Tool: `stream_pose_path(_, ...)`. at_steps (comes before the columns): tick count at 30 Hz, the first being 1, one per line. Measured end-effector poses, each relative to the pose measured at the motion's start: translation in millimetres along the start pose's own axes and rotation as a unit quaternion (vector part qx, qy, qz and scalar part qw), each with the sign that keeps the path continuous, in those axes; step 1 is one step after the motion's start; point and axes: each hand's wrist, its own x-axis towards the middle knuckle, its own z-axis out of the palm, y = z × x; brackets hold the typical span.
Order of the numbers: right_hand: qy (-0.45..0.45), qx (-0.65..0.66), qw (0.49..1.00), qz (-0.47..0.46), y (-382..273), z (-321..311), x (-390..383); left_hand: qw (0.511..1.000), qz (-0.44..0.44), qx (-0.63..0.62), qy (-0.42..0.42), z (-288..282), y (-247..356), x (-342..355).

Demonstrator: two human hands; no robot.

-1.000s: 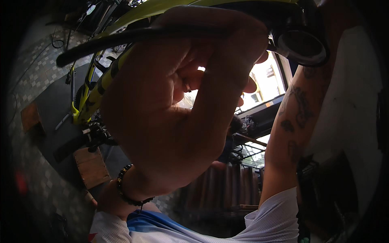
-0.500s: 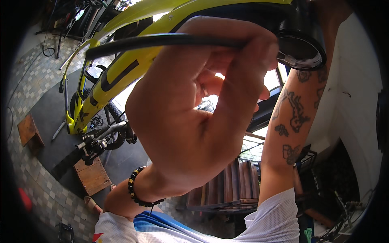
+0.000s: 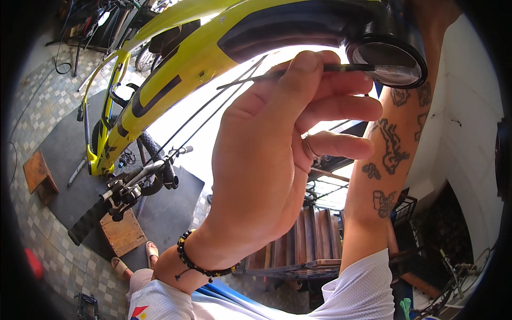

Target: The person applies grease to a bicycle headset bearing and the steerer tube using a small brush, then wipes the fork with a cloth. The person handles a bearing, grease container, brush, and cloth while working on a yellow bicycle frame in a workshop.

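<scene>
My left hand (image 3: pixel 266 149) pinches a thin black cable (image 3: pixel 245 82) between thumb and index finger, with the other fingers loosely bent. The cable's thicker right end (image 3: pixel 358 68) reaches the round mouth of the black head tube (image 3: pixel 415 74) on a yellow bicycle frame (image 3: pixel 184 77). Whether that end lies inside the opening or just in front of it, I cannot tell. My right forearm (image 3: pixel 392 138) rises behind the head tube. Only part of my right hand (image 3: pixel 440 15) shows at the upper right edge, beside the tube, its fingers hidden.
Below the frame, a handlebar (image 3: pixel 128 186) with black grips hangs by cables. Wooden blocks (image 3: pixel 121 232) rest on a dark mat over the tiled floor. A slatted wooden bench (image 3: pixel 298 242) stands lower in the middle, and a white wall (image 3: pixel 461 101) is at the right.
My left hand has drawn back from the camera and turned, its fingers opening out behind the pinch. The cable's right end now shows at the head tube mouth. My right arm has barely moved.
</scene>
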Motion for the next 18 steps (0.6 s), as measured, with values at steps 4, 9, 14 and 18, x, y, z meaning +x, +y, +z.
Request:
stream_pose_path(4,-0.005,-0.008,1.0,-0.005,-6.1,1.1,3.6,0.954,-0.146,-0.26,0.003,-2.1,3.9,-11.0)
stream_pose_path(9,-0.01,-0.016,1.0,-0.006,-6.9,1.1,4.1,0.885,-0.215,-0.41,0.054,-6.4,3.0,-23.3)
stream_pose_path(14,-0.003,-0.019,1.0,-0.01,-3.2,9.0,2.5,0.957,-0.117,-0.263,0.034,-18.5,0.4,-36.8)
stream_pose_path(18,0.018,-0.009,1.0,-0.016,2.0,28.4,0.5,0.965,0.123,0.23,0.034,-21.9,15.3,-57.1)
